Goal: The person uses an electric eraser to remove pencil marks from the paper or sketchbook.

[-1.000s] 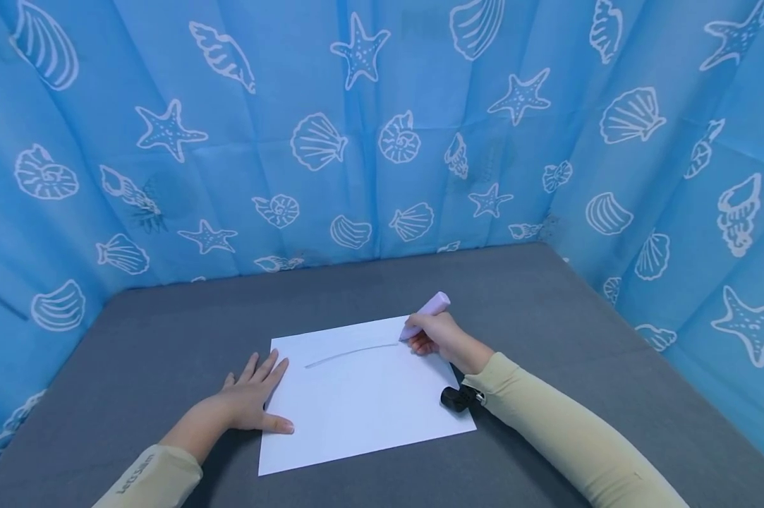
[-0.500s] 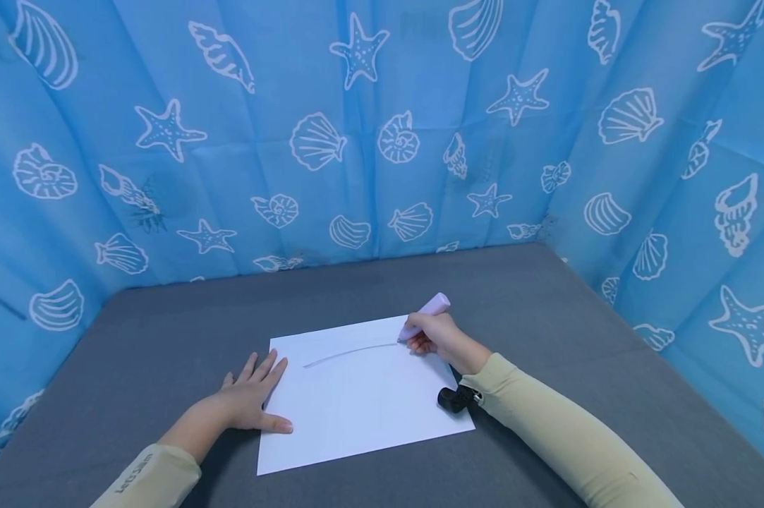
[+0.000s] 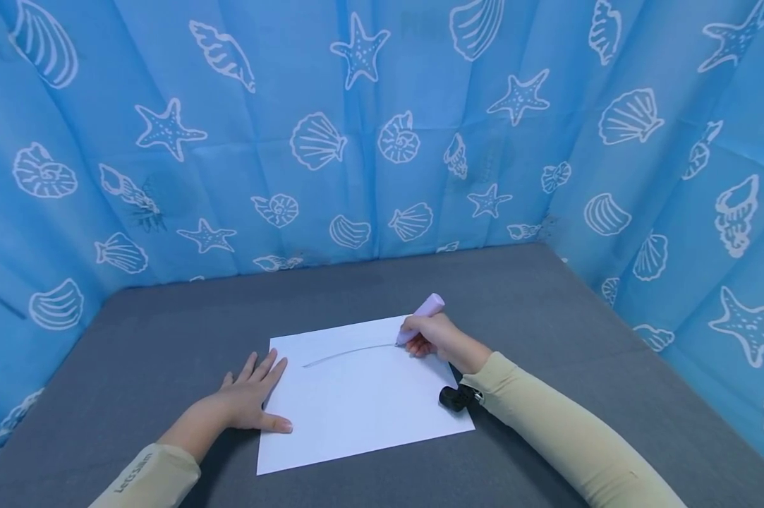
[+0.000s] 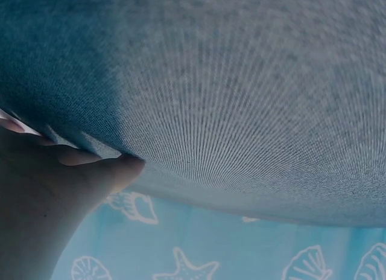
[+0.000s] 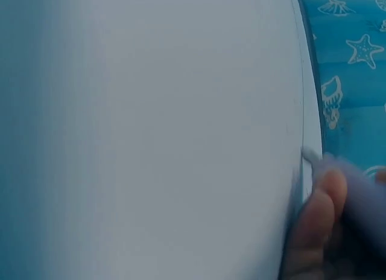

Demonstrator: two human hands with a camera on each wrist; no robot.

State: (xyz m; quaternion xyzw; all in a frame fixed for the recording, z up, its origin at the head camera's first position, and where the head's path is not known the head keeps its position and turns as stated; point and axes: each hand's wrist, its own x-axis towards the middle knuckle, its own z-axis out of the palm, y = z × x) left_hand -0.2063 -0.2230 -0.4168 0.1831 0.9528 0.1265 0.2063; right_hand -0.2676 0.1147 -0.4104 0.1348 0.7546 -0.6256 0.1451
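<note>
A white sheet of paper (image 3: 362,409) lies on the grey cloth, with one thin, slightly arched grey line (image 3: 343,354) across its upper part. My left hand (image 3: 250,401) lies flat with fingers spread at the sheet's left edge, its thumb resting on the paper. In the left wrist view that hand (image 4: 90,177) shows at the lower left against the cloth. My right hand (image 3: 441,337) pinches a thick lilac marker (image 3: 429,306), tilted up to the right. The marker's tip (image 5: 309,155) is at the line's right end; fingers hide part of its barrel.
Grey cloth (image 3: 197,331) covers the table around the paper. Behind and at the sides hangs a blue curtain (image 3: 382,176) printed with white shells and starfish. A small black camera (image 3: 454,398) on the right wrist hangs over the sheet's right side.
The right hand has shifted the marker slightly left, its tip going back along the right end of the line. My left hand stays in place.
</note>
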